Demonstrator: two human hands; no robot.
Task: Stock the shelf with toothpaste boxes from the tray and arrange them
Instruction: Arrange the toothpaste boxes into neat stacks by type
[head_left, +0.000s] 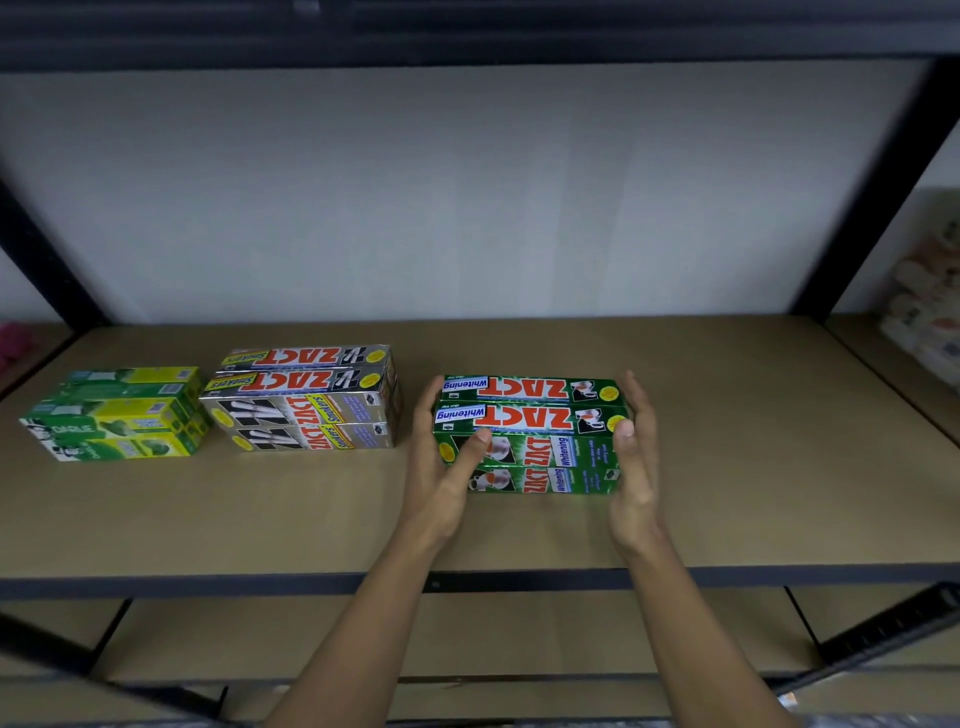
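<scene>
Green toothpaste boxes (530, 436) looked light, crushable; left hand (441, 467) and right hand (636, 462), fingers straight, bracketed their short ends.

The left hand (439, 478) and right hand (638, 467) were bare. Likewise the left forearm (363, 623) and right forearm (685, 623): slender, uncovered to the frame's lower edge. Thumbnails (484, 435) looked short.

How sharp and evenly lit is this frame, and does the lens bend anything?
Head view: print on the dark green cardboard toothpaste boxes reads clearly; the yellow-green boxes at left look softer; pale packaged goods at the right edge are blurred; the black metal uprights splay outward, wide-angle distortion; lighting is even on the brown shelf board, dark above.
</scene>
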